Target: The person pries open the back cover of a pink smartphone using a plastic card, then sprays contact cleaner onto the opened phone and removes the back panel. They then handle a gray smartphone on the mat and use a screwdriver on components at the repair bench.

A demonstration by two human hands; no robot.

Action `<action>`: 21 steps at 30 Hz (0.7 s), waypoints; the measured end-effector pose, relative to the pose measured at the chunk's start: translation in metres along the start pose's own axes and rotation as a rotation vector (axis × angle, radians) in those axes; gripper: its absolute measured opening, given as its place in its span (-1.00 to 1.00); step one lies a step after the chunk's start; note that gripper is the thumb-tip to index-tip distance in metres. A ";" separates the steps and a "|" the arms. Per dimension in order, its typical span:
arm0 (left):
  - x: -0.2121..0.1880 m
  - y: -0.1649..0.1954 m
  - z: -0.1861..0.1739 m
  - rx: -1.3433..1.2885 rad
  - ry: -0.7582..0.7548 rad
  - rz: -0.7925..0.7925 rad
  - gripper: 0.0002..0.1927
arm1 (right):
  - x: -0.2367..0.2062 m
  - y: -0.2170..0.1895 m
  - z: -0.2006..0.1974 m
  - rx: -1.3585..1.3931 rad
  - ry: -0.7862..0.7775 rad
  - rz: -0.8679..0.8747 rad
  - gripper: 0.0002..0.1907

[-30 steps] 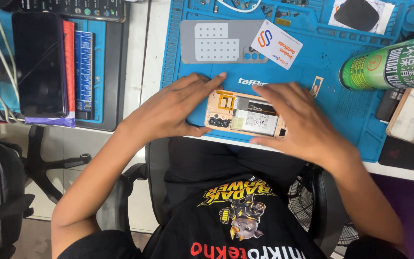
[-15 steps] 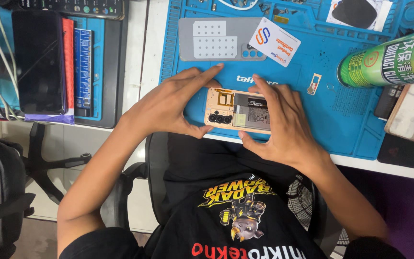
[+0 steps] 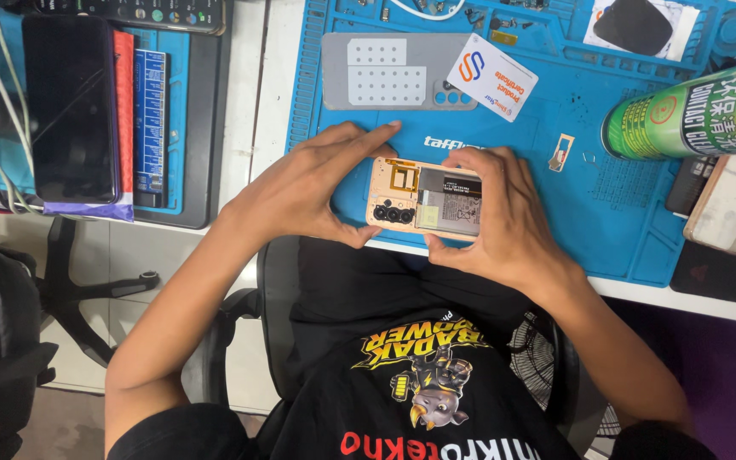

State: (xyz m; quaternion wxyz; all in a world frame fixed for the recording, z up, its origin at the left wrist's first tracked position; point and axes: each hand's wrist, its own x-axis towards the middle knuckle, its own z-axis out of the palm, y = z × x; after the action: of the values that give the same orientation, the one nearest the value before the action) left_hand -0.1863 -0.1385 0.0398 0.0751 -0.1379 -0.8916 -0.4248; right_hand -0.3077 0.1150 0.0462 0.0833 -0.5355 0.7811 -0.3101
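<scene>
Moved: phone was lifted slightly towards 6 o'clock.
Left hand: gripped phone's 9 o'clock end.
Right hand: gripped its 3 o'clock end.
Under: blue mat.

Head view, straight down, close

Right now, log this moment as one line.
left hand: grips opened phone | right hand: grips same phone | under: blue mat | nearby: grey back cover, green spray can

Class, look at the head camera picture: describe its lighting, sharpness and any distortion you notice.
Head view: even, bright light with soft shadows under both hands; the opened phone between the left hand and right hand is sharp; the green spray can at the right edge looks stretched by the wide lens.
</scene>
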 end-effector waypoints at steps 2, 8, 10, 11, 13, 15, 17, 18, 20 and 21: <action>-0.001 0.000 0.001 0.018 -0.007 -0.005 0.05 | -0.001 0.001 0.001 -0.028 0.007 0.006 -0.06; -0.004 -0.001 0.004 0.043 -0.018 -0.012 0.04 | -0.008 0.003 -0.002 -0.043 -0.011 -0.027 0.06; -0.004 -0.002 0.005 0.049 -0.026 -0.010 0.04 | -0.010 0.003 -0.002 -0.063 -0.011 -0.042 0.06; -0.005 -0.002 0.005 0.052 -0.028 -0.008 0.03 | -0.011 0.003 -0.002 -0.072 -0.012 -0.051 0.06; -0.006 -0.002 0.005 0.051 -0.034 -0.020 0.03 | -0.014 0.004 -0.002 -0.075 -0.016 -0.030 0.06; -0.006 -0.001 0.005 0.044 -0.046 -0.042 0.03 | -0.016 0.004 -0.003 -0.080 -0.021 -0.016 0.06; -0.006 0.000 0.004 0.028 -0.056 -0.040 0.02 | -0.018 0.006 -0.005 -0.089 -0.026 -0.012 0.05; -0.006 0.000 0.003 0.020 -0.061 -0.039 0.01 | -0.019 0.006 -0.006 -0.087 -0.028 -0.007 0.05; -0.006 0.001 0.001 0.018 -0.070 -0.042 -0.01 | -0.021 0.008 -0.010 -0.083 -0.033 0.001 0.04; -0.006 0.002 0.001 0.018 -0.074 -0.044 -0.03 | -0.022 0.008 -0.012 -0.093 -0.038 0.010 0.04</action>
State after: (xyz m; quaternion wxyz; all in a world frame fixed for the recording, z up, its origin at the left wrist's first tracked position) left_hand -0.1799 -0.1381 0.0393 0.0339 -0.1332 -0.9004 -0.4128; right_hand -0.3108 0.1414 0.0465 0.0746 -0.5408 0.7955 -0.2630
